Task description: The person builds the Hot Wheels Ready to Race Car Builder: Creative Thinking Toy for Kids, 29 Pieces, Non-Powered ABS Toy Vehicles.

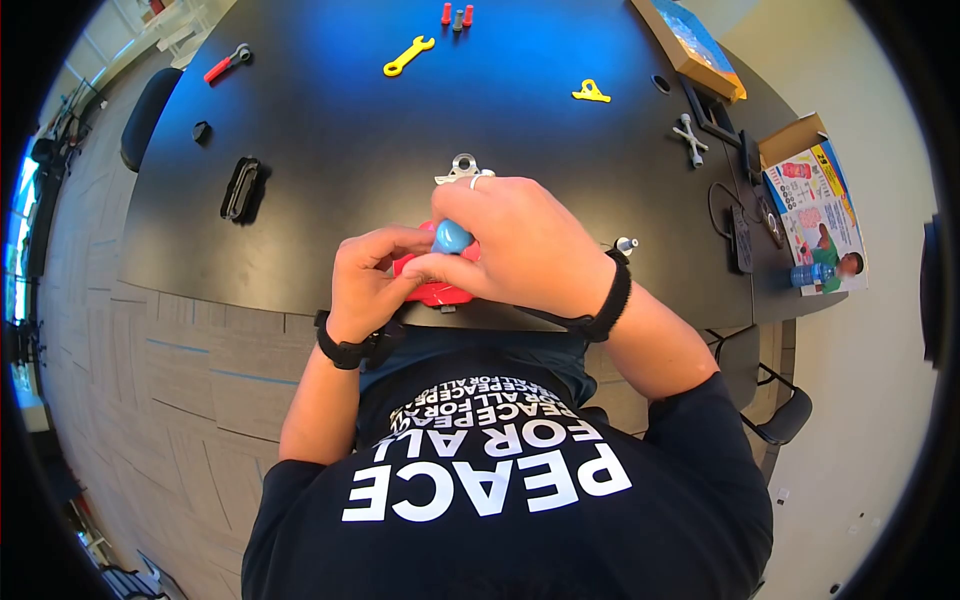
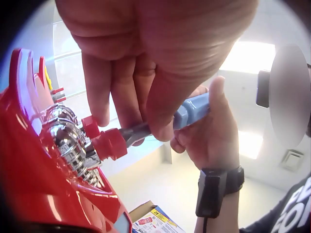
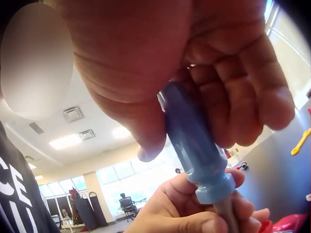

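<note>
A red toy piece (image 2: 34, 160) with chrome engine-like parts (image 2: 67, 137) sits at the table's near edge, mostly covered by the hands in the head view. My right hand (image 1: 530, 240) grips the blue handle of a toy screwdriver (image 3: 192, 138). Thumb and fingers of my left hand (image 1: 368, 275) pinch its grey shaft (image 2: 138, 132) just below the handle. The shaft's end meets a red bolt (image 2: 109, 144) beside the chrome parts; another red bolt (image 2: 90, 126) is close behind it, near my left fingertips. A silver toy part (image 1: 462, 167) lies just beyond my right hand.
Farther off lie a yellow wrench (image 1: 408, 56), a yellow toy part (image 1: 591, 91), a red-handled ratchet (image 1: 228, 64) and several bolts (image 1: 458, 20). A black holder (image 1: 240, 190) stands left; a grey cross wrench (image 1: 690, 140), an open box (image 1: 700, 45) and a bottle (image 1: 812, 274) are right.
</note>
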The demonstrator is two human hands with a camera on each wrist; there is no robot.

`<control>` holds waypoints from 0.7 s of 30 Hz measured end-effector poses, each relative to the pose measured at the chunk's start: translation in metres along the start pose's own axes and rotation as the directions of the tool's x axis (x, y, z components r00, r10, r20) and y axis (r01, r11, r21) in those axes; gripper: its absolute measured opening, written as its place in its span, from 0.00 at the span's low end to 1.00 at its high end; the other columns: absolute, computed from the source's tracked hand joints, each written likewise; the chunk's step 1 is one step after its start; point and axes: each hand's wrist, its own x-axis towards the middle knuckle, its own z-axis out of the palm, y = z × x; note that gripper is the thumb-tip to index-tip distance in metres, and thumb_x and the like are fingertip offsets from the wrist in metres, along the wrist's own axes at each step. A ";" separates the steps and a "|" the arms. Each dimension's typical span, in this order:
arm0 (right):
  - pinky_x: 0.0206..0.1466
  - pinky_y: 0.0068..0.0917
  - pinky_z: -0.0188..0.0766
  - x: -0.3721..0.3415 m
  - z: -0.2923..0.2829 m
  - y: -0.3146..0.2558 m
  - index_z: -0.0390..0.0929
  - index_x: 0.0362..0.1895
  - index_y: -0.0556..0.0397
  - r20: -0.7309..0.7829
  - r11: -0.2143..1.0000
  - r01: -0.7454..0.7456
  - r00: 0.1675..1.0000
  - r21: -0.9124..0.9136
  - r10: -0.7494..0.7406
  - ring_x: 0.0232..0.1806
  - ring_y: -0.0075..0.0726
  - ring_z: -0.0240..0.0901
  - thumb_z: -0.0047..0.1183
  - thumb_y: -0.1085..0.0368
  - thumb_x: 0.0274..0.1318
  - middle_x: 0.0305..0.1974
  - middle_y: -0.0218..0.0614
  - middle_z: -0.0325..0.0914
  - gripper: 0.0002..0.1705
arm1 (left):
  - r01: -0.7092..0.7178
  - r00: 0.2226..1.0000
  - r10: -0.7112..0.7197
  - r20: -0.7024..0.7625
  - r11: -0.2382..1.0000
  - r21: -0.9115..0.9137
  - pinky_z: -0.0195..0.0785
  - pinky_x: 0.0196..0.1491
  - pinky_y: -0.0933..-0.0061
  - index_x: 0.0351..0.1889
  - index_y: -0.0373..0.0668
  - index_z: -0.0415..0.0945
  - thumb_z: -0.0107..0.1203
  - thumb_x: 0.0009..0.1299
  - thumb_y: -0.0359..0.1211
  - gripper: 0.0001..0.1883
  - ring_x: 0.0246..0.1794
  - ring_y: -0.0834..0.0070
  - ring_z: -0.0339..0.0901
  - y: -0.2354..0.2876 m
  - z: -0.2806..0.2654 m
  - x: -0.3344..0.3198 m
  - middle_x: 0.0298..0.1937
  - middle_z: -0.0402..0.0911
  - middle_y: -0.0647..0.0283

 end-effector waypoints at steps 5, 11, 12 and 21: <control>0.48 0.46 0.80 0.000 0.007 0.006 0.80 0.43 0.55 -0.080 0.957 0.146 0.988 0.251 -0.130 0.43 0.55 0.81 0.72 0.57 0.62 0.40 0.44 0.81 0.18 | 0.041 0.996 -0.042 0.079 0.999 0.013 0.83 0.57 0.70 0.56 0.31 0.86 0.68 0.74 0.19 0.14 0.49 0.74 0.91 0.007 -0.002 0.000 0.49 0.94 0.57; 0.45 0.44 0.79 0.005 -0.002 -0.007 0.82 0.49 0.53 0.198 0.954 -0.139 0.960 -0.266 0.196 0.43 0.53 0.79 0.72 0.62 0.61 0.45 0.39 0.81 0.16 | 0.079 0.994 -0.083 0.067 0.995 0.058 0.80 0.63 0.68 0.65 0.30 0.82 0.66 0.73 0.19 0.22 0.56 0.73 0.90 0.006 0.003 0.001 0.55 0.93 0.55; 0.44 0.44 0.79 0.005 0.006 0.002 0.82 0.47 0.54 0.050 0.997 0.016 0.999 -0.076 -0.012 0.42 0.53 0.80 0.73 0.59 0.61 0.45 0.39 0.81 0.17 | 0.056 0.994 -0.060 0.092 0.998 0.042 0.80 0.64 0.68 0.67 0.30 0.81 0.66 0.73 0.18 0.24 0.56 0.72 0.89 0.003 0.003 0.001 0.54 0.93 0.55; 0.43 0.45 0.82 0.003 0.011 0.006 0.81 0.51 0.55 0.055 0.994 0.015 0.998 -0.106 -0.009 0.42 0.53 0.84 0.73 0.55 0.62 0.47 0.40 0.84 0.23 | 0.032 0.999 -0.033 0.032 0.999 0.012 0.79 0.60 0.72 0.74 0.33 0.75 0.64 0.75 0.18 0.28 0.52 0.76 0.87 -0.003 0.010 0.001 0.53 0.90 0.55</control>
